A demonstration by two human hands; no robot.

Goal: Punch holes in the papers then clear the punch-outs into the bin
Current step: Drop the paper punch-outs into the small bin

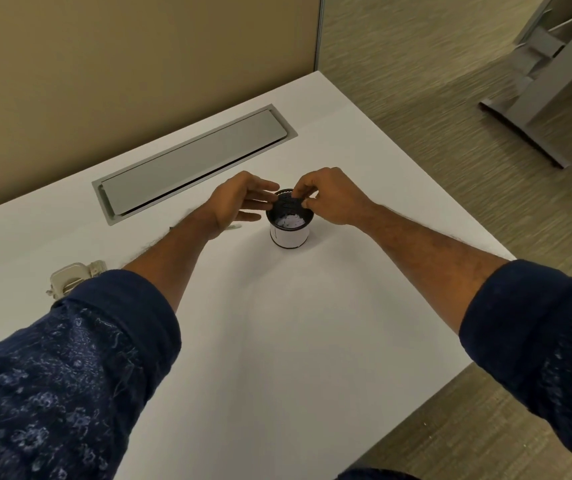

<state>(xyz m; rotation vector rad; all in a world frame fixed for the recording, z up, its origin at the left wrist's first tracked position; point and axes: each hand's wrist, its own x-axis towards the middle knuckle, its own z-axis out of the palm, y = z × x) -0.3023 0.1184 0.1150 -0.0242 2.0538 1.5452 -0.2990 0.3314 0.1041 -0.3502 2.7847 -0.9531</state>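
Note:
A small round bin [289, 233] with a black rim and white side stands on the white desk [277, 323]; white paper punch-outs lie inside it. Over its mouth both hands hold a flat black tray [288, 201], the punch's base cover. My right hand [329, 197] pinches its right edge with thumb and fingers. My left hand [239, 200] touches its left edge with the fingertips. A beige hole punch [71, 277] lies at the desk's left, partly hidden by my left sleeve. No papers are in view.
A grey cable hatch [191, 161] is set into the desk behind the bin, in front of a tan partition [122, 64]. The desk's right edge drops to carpet, where a grey desk leg [537, 98] stands. A small pale object [232, 227] lies under my left hand.

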